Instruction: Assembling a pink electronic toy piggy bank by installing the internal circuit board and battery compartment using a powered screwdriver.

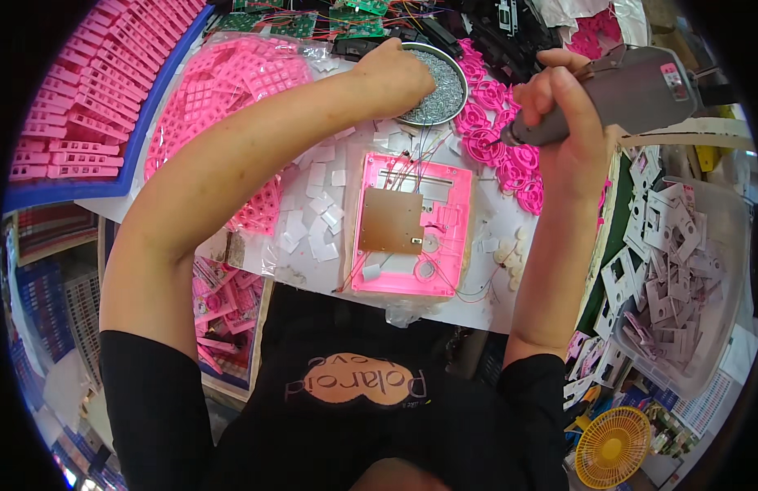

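Note:
My left hand (pixel 395 80) reaches over a round metal bowl (pixel 463 105) of small silvery screws (pixel 438 92). Its fingers are curled down against the screws, and what they pinch is hidden. My right hand (pixel 569 102) is wrapped round a grey electric screwdriver (pixel 641 90), whose narrow tip points left over a heap of pink plastic rings (pixel 522 176). Between my arms lies an open pink plastic housing (pixel 440 285). A brown circuit board (pixel 391 221) sits in it, with thin red and dark wires running out at the top and bottom.
A clear bag of pink keypad-like parts (pixel 219 90) lies left of the housing, beside small white pieces (pixel 317 204). A blue tray (pixel 141 155) at far left holds stacked pink parts. Circuit boards (pixel 289 24) line the back. At right stands a clear bin (pixel 722 327) of pale plates.

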Available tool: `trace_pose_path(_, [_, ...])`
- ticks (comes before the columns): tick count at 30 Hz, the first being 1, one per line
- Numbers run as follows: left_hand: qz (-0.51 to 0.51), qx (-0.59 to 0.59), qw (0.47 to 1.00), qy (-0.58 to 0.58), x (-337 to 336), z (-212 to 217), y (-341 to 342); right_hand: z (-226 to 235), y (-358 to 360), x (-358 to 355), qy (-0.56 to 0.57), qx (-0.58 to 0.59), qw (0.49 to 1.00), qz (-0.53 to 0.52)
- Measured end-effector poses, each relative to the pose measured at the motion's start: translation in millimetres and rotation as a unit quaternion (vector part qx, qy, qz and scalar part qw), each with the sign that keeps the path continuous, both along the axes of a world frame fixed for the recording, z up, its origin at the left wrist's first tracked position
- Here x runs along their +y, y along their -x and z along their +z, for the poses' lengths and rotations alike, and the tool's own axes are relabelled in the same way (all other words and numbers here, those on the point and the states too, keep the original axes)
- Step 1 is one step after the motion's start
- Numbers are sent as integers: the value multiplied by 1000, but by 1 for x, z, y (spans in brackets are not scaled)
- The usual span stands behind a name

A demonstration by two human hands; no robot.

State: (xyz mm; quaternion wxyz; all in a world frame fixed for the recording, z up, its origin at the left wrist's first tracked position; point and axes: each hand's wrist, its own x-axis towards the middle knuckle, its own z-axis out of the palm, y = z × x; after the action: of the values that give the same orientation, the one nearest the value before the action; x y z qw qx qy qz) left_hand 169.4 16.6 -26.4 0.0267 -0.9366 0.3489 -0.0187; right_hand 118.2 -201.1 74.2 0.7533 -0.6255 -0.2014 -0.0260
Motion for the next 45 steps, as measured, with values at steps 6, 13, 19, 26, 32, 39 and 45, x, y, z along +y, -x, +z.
trace_pose_path(6, [19, -52, 998, 21, 5, 9, -8, 2, 16, 11, -19, -9, 999, 34])
trace_pose_path(13, [82, -100, 991, 18, 13, -1, -37, 5, 27, 24, 41, -6, 998, 44])
trace_pose_path(19, [15, 22, 980, 199, 1, 63, 91, 3, 56, 19, -43, 7, 999, 13])
trace_pose_path(26, [56, 121, 896, 424, 0, 36, 192, 19, 103, 22, -185, 23, 968, 166])
trace_pose_path(32, [77, 172, 863, 468, 4, 41, 200, 19, 111, 25, -171, 40, 965, 197])
trace_pose_path(39, [23, 39, 936, 350, 0, 48, 188, 9, 108, 31, -128, -4, 978, 164])
trace_pose_path(45, [127, -18, 977, 168, 13, 26, 44, -1, 89, 30, -171, -11, 978, 120])
